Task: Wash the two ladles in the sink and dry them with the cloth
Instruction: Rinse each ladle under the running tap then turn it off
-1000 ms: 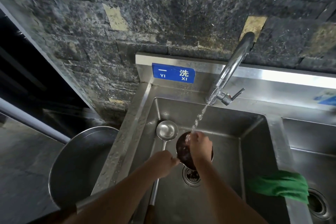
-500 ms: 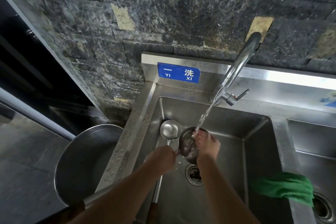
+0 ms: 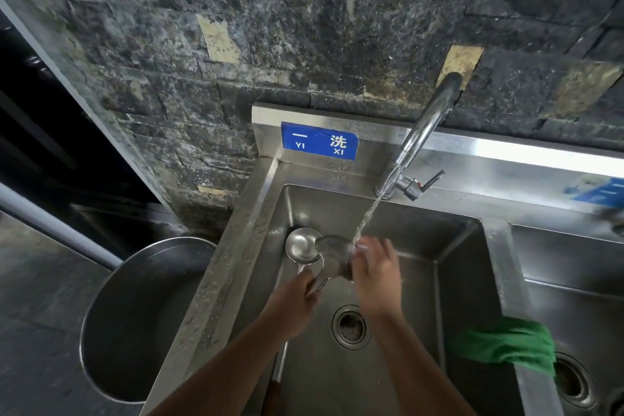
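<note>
Washing step: rubbing the dull round steel ladle (image 3: pixel 332 255) under the tap stream (image 3: pixel 368 216) inside the stainless steel sink (image 3: pixel 388 219), with left hand (image 3: pixel 293 300) clenched round its handle and right hand (image 3: pixel 374 267) spread loose over the bowl, next probably swapping to the shiny steel ladle (image 3: pixel 302 248) lying alongside, green cloth (image 3: pixel 506 343) after.

Head-worn view, close, down into sink (image 3: pixel 388 213)
</note>
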